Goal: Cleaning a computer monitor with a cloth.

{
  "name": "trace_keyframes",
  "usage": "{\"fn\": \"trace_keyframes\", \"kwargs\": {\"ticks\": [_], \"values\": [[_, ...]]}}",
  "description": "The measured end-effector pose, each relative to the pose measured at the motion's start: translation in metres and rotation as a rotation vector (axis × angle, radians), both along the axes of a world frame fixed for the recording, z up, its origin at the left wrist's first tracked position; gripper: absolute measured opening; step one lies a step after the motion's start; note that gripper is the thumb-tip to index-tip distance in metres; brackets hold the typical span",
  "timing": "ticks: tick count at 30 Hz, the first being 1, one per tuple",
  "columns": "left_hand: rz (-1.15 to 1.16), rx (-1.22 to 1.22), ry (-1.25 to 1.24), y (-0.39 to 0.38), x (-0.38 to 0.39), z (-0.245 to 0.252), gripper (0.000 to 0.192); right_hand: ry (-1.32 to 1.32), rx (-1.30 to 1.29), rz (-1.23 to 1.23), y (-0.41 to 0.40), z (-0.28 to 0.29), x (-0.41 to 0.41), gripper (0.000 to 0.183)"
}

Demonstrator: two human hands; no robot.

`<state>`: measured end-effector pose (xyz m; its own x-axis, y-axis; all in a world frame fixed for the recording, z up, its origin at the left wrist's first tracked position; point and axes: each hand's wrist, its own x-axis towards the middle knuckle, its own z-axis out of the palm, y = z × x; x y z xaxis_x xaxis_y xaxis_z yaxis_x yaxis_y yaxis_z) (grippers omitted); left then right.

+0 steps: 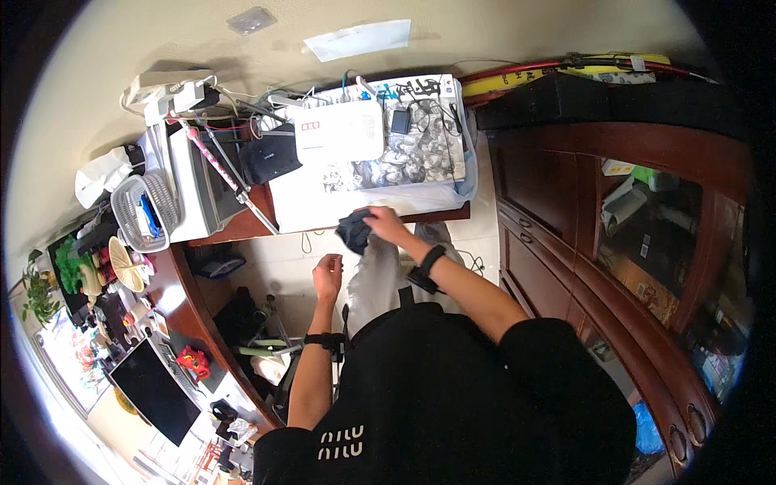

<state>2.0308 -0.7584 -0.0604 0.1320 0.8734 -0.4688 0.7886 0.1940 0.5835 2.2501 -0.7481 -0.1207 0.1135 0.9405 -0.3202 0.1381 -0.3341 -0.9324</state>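
A crumpled dark cloth (pixel 353 231) hangs from the fingers of my right hand (pixel 386 223), just in front of the near edge of the desk. My left hand (pixel 328 276) hovers lower and to the left, apart from the cloth, with its fingers curled; whether anything small is in it is not clear. Ahead of both hands lies a flat box with a printed picture (pixel 418 145), partly wrapped in clear plastic. On it sit a white router-like device (pixel 342 130) and a black power adapter (pixel 400 121) with its cable. A black router (pixel 271 154) stands left of them.
At the left, a grey plastic basket (pixel 145 212) sits near a pink patterned pole (pixel 209 151) that leans across the desk. A side desk carries a monitor (pixel 156 391) and a red figurine (pixel 194 362). Dark wooden cabinets (pixel 536 176) line the right. Cables lie on the tiled floor.
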Motion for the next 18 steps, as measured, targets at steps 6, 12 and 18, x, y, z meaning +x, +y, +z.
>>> {"fn": "trace_keyframes", "kwargs": {"ticks": [6, 12, 18], "values": [[-0.034, -0.018, -0.061, -0.003, 0.005, -0.012, 0.013, 1.246, -0.312, -0.460, -0.037, 0.042, 0.101, 0.029], [-0.098, -0.141, -0.198, 0.026, 0.038, 0.001, 0.016, 1.268, -0.213, -0.462, -0.034, 0.124, 0.138, 0.031], [-0.173, -0.124, -0.222, 0.046, 0.059, 0.021, 0.018, 1.284, -0.104, -0.463, -0.034, 0.152, 0.138, 0.031]]}}
